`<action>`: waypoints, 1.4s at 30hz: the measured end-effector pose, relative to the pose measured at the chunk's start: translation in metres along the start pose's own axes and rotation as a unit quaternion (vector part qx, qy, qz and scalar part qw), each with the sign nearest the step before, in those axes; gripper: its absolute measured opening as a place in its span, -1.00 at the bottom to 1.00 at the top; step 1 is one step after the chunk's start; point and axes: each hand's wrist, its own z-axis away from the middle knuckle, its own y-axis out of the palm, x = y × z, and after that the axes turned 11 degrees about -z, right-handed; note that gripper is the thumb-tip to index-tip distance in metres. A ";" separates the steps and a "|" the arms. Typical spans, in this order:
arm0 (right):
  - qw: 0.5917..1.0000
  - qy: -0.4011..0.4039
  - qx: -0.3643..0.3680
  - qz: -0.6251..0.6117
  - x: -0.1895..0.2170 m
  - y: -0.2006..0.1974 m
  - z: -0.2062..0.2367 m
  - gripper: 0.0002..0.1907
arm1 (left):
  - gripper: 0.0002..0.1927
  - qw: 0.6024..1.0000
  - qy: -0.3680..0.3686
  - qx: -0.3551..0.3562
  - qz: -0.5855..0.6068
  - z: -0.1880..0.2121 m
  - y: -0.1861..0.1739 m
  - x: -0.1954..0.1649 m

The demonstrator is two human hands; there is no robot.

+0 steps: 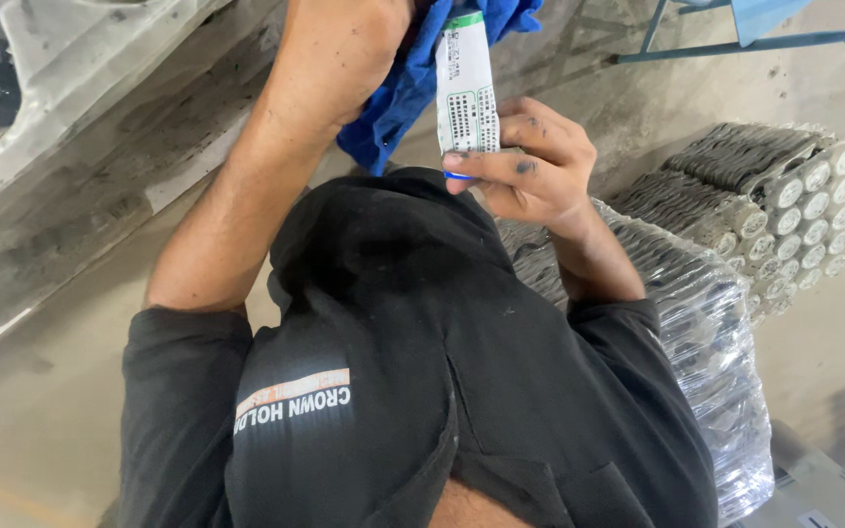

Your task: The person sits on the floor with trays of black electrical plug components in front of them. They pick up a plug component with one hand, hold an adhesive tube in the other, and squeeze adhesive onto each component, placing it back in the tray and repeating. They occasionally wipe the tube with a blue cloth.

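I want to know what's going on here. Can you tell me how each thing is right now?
White tube: upright, pinched at its lower end.
Right hand: smudged fingers gripping the tube.
Left hand: against the blue cloth.
Blue cloth: crumpled behind the tube.
Wrapped bundle: sealed in clear film.
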 end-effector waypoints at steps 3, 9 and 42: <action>1.000 -0.027 0.010 0.001 0.002 -0.001 -0.007 -0.67 | -0.85 0.958 -0.142 0.003 0.249 0.002 -0.003 -0.016; 0.984 0.154 -0.074 -0.050 0.036 0.007 -0.016 -0.76 | -0.90 0.931 -0.116 -0.076 0.337 0.003 -0.016 -0.044; 0.988 0.027 -0.115 0.104 -0.014 0.004 0.009 -0.51 | -0.89 0.889 -0.098 -0.149 0.422 0.016 -0.009 -0.043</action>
